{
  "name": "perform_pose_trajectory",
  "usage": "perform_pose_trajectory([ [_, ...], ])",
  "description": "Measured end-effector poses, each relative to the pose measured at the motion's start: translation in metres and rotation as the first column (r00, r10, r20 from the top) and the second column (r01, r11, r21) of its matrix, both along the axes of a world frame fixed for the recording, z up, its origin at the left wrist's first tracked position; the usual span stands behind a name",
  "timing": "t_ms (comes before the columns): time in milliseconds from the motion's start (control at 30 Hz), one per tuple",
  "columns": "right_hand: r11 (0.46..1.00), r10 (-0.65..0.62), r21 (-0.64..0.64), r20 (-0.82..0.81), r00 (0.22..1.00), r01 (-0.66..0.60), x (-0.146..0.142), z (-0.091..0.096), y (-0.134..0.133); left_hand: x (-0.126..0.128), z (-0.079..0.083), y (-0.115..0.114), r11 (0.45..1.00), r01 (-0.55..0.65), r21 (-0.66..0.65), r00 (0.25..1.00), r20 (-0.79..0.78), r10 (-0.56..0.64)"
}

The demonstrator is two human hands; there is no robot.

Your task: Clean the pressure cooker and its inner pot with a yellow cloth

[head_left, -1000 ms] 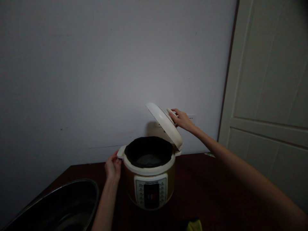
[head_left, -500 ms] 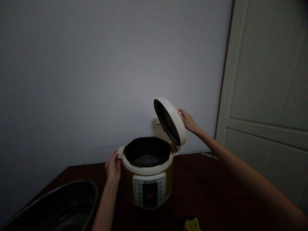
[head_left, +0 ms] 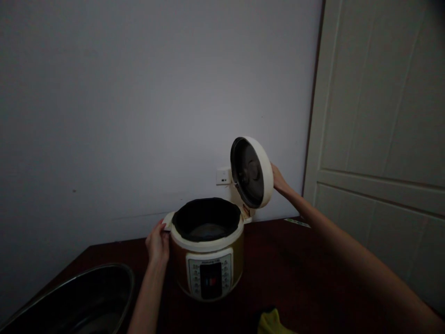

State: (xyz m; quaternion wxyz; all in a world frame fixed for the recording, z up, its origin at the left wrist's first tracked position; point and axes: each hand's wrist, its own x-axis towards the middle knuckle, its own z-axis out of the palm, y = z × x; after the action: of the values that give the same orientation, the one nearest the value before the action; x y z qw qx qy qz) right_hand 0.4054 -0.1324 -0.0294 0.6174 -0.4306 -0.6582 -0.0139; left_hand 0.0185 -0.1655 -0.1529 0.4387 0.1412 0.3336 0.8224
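Observation:
An electric pressure cooker (head_left: 207, 264) with a cream rim and a front control panel stands on a dark table (head_left: 299, 278). Its dark inner pot (head_left: 206, 221) is uncovered. The cream lid (head_left: 252, 170) stands almost upright at the cooker's back right, its dark underside facing me. My right hand (head_left: 279, 182) is behind the lid, gripping it; its fingers are mostly hidden. My left hand (head_left: 158, 242) is closed on the cooker's left side handle.
A large dark metal basin (head_left: 74, 301) sits at the table's left front. A yellow cloth (head_left: 273, 322) lies at the bottom edge. A wall socket (head_left: 222, 176) is behind the cooker, and a pale door (head_left: 378, 130) fills the right.
The lid has swung from tilted over the pot to nearly upright, showing its underside. My right hand followed it back. The left hand stayed on the handle.

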Motion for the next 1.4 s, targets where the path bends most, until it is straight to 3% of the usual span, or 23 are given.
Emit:
perform_pose_trajectory([
  [367,0.993,0.088,-0.051,-0.298,0.951,-0.108,0.021,-0.017,-0.018,0.001,0.002,0.002,0.997,-0.054,-0.045,0.998,-0.016,0.054],
  [833,0.961,0.112,-0.174,-0.466,0.878,-0.215,0.04,-0.038,-0.021,0.005,0.007,-0.003,0.998,-0.042,-0.051,0.999,-0.014,0.041],
  [1400,0.939,0.221,-0.08,-0.605,0.765,-0.335,0.042,-0.045,-0.017,0.004,0.007,-0.001,0.998,-0.035,-0.051,0.999,-0.03,0.033],
])
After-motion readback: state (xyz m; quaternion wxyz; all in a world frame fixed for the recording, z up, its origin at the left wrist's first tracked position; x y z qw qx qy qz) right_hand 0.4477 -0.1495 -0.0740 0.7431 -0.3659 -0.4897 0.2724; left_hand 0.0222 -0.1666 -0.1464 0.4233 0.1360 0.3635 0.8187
